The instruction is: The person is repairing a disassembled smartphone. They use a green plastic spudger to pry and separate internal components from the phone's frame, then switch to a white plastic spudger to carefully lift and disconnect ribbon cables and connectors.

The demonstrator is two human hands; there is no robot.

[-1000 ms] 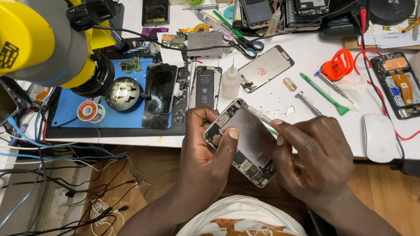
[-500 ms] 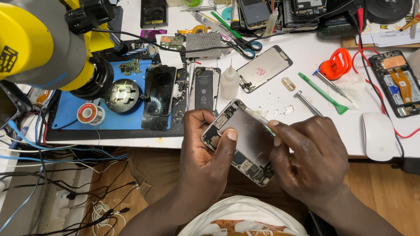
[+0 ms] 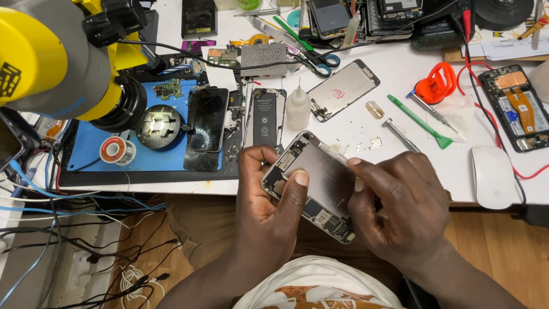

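Head view: the left hand (image 3: 269, 200) is closed round an opened phone chassis (image 3: 320, 183), thumb pressed on its metal plate, holding it just below the desk edge. The right hand (image 3: 400, 212) pinches a thin tool (image 3: 331, 151) against the frame's upper edge. Circuit boards are exposed; loose small parts (image 3: 374, 143) lie beyond the right hand.

Phone repair workshop, opened phones (image 3: 517, 106), screwdrivers (image 3: 400, 135), solder spool (image 3: 112, 150), microscope (image 3: 51, 57)
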